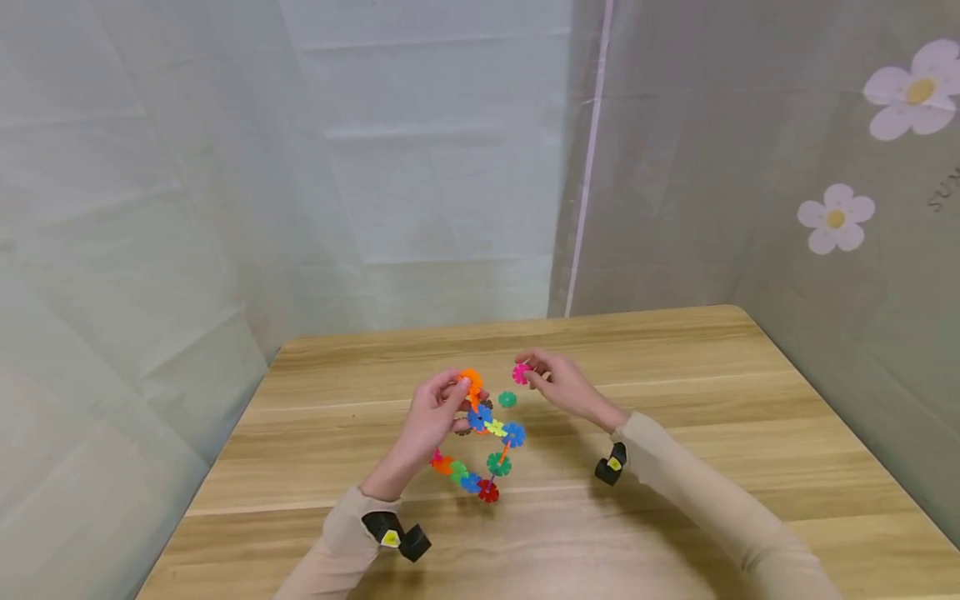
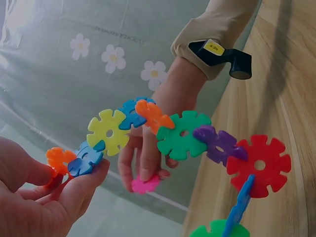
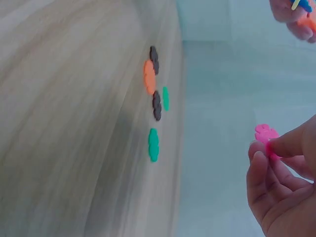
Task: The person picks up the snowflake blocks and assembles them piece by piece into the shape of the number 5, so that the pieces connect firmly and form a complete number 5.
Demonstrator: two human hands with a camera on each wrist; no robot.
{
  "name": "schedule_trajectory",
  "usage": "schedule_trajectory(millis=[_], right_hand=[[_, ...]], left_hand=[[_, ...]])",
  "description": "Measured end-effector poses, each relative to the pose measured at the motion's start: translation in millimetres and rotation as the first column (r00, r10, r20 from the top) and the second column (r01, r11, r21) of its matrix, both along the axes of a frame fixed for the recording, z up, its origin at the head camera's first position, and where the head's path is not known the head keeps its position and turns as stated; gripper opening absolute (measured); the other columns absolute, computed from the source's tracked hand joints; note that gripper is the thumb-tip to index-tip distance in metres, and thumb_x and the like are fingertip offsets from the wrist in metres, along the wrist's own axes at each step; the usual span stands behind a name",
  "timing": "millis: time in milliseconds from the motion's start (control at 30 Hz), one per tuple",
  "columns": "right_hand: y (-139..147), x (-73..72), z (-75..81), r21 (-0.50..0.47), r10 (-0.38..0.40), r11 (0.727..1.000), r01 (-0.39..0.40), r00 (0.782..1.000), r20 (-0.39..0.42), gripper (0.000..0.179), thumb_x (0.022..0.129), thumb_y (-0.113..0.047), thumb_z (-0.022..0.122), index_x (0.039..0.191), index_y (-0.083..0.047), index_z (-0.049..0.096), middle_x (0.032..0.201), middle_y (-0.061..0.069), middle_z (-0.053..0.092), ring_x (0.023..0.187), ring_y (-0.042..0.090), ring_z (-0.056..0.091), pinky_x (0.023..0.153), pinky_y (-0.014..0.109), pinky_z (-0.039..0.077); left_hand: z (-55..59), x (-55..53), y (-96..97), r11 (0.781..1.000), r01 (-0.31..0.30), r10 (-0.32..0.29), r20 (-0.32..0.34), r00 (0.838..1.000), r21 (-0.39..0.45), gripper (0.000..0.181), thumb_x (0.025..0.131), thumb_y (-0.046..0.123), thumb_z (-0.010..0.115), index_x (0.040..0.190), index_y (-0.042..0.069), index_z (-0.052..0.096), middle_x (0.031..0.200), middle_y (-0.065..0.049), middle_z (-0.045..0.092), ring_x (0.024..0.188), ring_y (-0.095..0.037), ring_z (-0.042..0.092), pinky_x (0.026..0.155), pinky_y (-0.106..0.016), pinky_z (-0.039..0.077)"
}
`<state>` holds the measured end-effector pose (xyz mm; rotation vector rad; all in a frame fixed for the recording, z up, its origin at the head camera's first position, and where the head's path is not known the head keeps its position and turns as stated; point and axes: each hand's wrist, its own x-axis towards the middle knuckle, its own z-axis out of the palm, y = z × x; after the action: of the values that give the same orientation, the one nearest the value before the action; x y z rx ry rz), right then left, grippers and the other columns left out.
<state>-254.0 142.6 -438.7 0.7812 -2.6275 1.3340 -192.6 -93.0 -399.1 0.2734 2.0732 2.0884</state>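
My left hand [image 1: 429, 415] pinches the orange end disc [image 1: 471, 381] of a chain of notched plastic flower discs. From that end the chain hangs and bends: blue, a yellow disc [image 2: 108, 133], blue, orange, a green disc [image 2: 183, 135], purple, a red disc [image 2: 259, 166], then blue and green. In the head view it curves back toward the left wrist, where a pink disc shows partly behind the hand. To the right, my right hand [image 1: 566, 385] holds a single pink disc [image 3: 265, 133] between thumb and fingertips, raised over the table and apart from the chain.
Loose discs lie on the wooden table [image 1: 675, 367]: a green disc [image 1: 507, 399] between the hands, plus an orange disc [image 3: 149, 77], a dark disc [image 3: 156, 105] and others in the right wrist view. Pale curtains surround the table's back and sides.
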Motion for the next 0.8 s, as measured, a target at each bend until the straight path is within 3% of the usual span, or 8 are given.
schedule_trajectory(millis=[233,500,800], right_hand=[[-7,12.4,12.6,-0.054,0.000,0.999,-0.005,0.996,-0.084,0.022,0.096,-0.007,0.057,0.118,-0.008,0.060,0.090,0.004,0.069,0.068,0.008,0.059,0.056,0.023,0.050],[-13,20.4,25.9,-0.104,0.038,0.993,-0.056,0.985,-0.168,0.020,0.096,-0.007,0.058,0.115,-0.005,0.061,0.094,0.006,0.070,0.069,0.007,0.059,0.058,0.025,0.051],[-18,27.3,35.8,-0.144,0.086,0.983,-0.115,0.978,-0.192,0.019,0.096,-0.009,0.058,0.115,-0.007,0.062,0.097,0.006,0.072,0.072,0.009,0.059,0.056,0.023,0.049]], left_hand=[[0.6,-0.1,0.5,1.000,-0.003,0.003,0.003,1.000,-0.010,0.021,0.102,0.014,0.048,0.111,-0.003,0.057,0.100,-0.010,0.073,0.077,-0.013,0.066,0.058,-0.018,0.054],[-2.3,-0.5,3.4,1.000,0.003,-0.004,-0.029,1.000,-0.031,0.021,0.100,0.012,0.052,0.108,-0.006,0.061,0.102,-0.021,0.071,0.079,-0.010,0.068,0.060,-0.020,0.055],[-5.4,-2.5,6.3,0.999,-0.016,0.015,-0.018,1.000,-0.037,0.024,0.098,0.012,0.055,0.109,-0.008,0.062,0.085,-0.003,0.070,0.075,-0.008,0.066,0.063,-0.021,0.057]])
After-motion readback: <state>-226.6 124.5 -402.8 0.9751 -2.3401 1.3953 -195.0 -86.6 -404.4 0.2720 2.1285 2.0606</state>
